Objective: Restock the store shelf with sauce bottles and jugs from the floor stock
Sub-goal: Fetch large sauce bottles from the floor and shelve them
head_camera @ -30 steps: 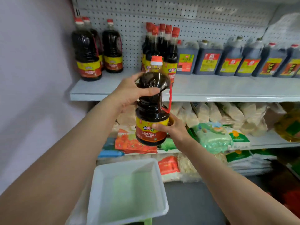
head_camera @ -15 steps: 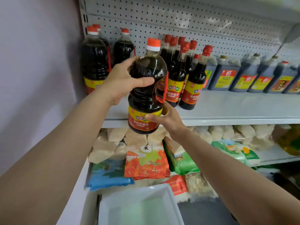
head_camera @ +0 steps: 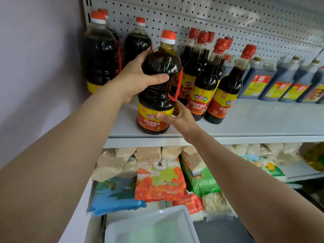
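The jug point(head_camera: 158, 85) stands at the front edge of the shelf point(head_camera: 254, 127), in front of the big bottles point(head_camera: 101, 55) at the left and just beside the slim bottles point(head_camera: 206, 76) — it appears set down but not yet released. The left hand point(head_camera: 138, 79) grips its shoulder; the right hand point(head_camera: 177, 116) holds its label band. Already stocked — a row of blue jugs point(head_camera: 273, 81) at the right; remaining floor stock is out of view
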Demonstrator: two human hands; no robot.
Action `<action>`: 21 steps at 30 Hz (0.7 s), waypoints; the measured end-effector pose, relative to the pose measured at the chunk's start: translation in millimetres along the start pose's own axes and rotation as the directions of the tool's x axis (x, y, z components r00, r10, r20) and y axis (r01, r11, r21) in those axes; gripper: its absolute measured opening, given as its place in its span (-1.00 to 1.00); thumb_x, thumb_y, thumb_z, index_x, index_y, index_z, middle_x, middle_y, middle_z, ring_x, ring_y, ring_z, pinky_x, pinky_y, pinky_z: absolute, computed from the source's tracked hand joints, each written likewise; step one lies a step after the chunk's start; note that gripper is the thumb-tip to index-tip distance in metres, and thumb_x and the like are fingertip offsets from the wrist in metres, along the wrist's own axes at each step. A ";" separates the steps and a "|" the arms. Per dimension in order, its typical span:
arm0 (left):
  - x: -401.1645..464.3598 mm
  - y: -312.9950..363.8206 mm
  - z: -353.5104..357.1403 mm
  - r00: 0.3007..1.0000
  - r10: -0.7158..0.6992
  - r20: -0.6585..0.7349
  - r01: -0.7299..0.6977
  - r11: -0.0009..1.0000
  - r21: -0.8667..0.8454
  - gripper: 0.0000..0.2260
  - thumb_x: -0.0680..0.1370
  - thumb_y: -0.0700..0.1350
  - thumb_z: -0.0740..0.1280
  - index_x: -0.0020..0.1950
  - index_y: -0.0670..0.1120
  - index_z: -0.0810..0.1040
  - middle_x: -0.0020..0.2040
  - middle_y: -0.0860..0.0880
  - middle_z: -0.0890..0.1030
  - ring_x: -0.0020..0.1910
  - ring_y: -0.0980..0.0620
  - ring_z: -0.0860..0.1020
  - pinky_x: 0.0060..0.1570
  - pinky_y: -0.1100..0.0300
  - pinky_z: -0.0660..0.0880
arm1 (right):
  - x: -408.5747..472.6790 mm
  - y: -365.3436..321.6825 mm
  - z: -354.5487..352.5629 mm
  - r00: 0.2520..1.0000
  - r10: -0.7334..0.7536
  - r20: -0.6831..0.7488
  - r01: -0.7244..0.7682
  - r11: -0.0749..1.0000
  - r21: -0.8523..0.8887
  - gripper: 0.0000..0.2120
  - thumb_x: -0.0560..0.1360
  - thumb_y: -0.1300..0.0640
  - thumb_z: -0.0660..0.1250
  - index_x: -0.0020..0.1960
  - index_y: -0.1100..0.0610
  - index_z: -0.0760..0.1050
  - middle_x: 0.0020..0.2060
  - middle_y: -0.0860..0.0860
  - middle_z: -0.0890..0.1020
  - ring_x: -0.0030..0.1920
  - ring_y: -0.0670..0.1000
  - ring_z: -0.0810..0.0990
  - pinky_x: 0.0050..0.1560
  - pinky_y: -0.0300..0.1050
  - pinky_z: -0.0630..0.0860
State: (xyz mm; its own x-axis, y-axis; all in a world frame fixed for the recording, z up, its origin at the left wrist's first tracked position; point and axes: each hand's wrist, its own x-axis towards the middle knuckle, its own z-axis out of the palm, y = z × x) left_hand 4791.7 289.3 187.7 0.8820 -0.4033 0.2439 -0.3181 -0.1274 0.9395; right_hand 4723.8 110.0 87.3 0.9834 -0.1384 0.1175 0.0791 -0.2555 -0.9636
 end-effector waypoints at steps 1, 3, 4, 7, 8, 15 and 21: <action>6.0 -1.2 2.4 1.000 0.007 0.003 -0.007 1.000 0.015 -0.20 0.36 0.01 0.60 0.49 0.25 0.28 0.34 0.12 0.51 0.32 0.06 0.46 0.34 -0.06 0.42 | 2.5 1.4 -0.7 1.000 -0.003 -0.020 0.003 1.000 0.010 -0.24 0.35 0.02 0.63 0.46 0.05 0.39 0.25 -0.08 0.63 0.22 -0.14 0.61 0.19 -0.18 0.57; 17.4 -6.9 8.1 0.999 0.011 0.033 -0.013 0.998 0.059 -0.10 0.36 -0.03 0.60 0.55 0.21 0.16 0.40 0.09 0.46 0.35 0.07 0.41 0.36 0.00 0.37 | 8.8 6.1 -1.7 0.997 -0.001 -0.074 0.004 1.000 0.027 -0.20 0.36 0.02 0.62 0.49 0.07 0.32 0.27 -0.08 0.59 0.21 -0.19 0.59 0.11 -0.28 0.57; 22.6 -11.8 11.1 0.999 -0.003 0.051 -0.002 0.995 0.095 -0.06 0.34 -0.05 0.61 0.57 0.18 0.13 0.42 0.08 0.44 0.36 0.07 0.39 0.36 0.04 0.35 | 12.4 8.9 -1.6 0.994 -0.001 -0.106 0.005 0.999 0.033 -0.16 0.35 0.00 0.62 0.50 0.09 0.29 0.29 -0.06 0.57 0.23 -0.17 0.57 0.13 -0.27 0.58; 38.4 -34.7 18.6 0.997 -0.066 0.033 0.059 0.983 0.171 -0.17 0.30 0.00 0.64 0.49 0.07 0.33 0.36 0.06 0.52 0.33 0.03 0.47 0.36 -0.02 0.41 | 25.2 19.2 -0.3 0.982 -0.010 -0.191 0.017 0.999 0.036 -0.13 0.33 -0.07 0.63 0.49 0.11 0.28 0.32 -0.02 0.56 0.30 -0.06 0.55 0.27 0.00 0.58; 43.4 -40.2 20.4 0.997 -0.080 0.018 0.076 0.983 0.168 -0.24 0.30 0.03 0.63 0.44 0.06 0.41 0.32 0.06 0.55 0.30 0.02 0.50 0.32 -0.04 0.45 | 29.7 21.7 -0.1 0.978 -0.014 -0.207 0.019 1.000 0.023 -0.16 0.35 -0.07 0.61 0.49 0.10 0.30 0.32 -0.03 0.56 0.31 -0.06 0.55 0.29 0.03 0.57; 83.9 -44.0 38.4 0.988 -0.145 -0.053 0.150 0.982 0.115 -0.32 0.36 0.00 0.60 0.42 0.07 0.43 0.33 0.05 0.54 0.26 -0.01 0.49 0.12 0.06 0.44 | 63.8 41.5 10.7 0.908 -0.119 -0.401 0.032 0.975 -0.218 -0.20 0.40 -0.35 0.43 0.53 -0.07 0.31 0.34 0.08 0.42 0.34 0.12 0.50 0.36 0.10 0.49; 116.0 -49.1 50.3 0.972 -0.194 -0.134 0.210 0.972 0.111 -0.33 0.37 -0.03 0.59 0.43 0.04 0.41 0.33 0.01 0.53 0.28 -0.03 0.48 0.18 0.05 0.43 | 72.7 50.2 12.7 0.915 -0.148 -0.375 0.051 0.965 -0.257 -0.36 0.58 0.02 0.36 0.57 0.08 0.19 0.43 0.11 0.41 0.44 0.11 0.37 0.45 0.13 0.34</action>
State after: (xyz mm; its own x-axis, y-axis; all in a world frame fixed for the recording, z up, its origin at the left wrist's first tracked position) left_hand 4892.1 203.2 157.7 0.9654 -0.2462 0.0865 -0.1627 -0.3086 0.9372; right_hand 4801.3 99.3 44.4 0.8267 -0.4479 0.3406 0.0846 -0.4994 -0.8622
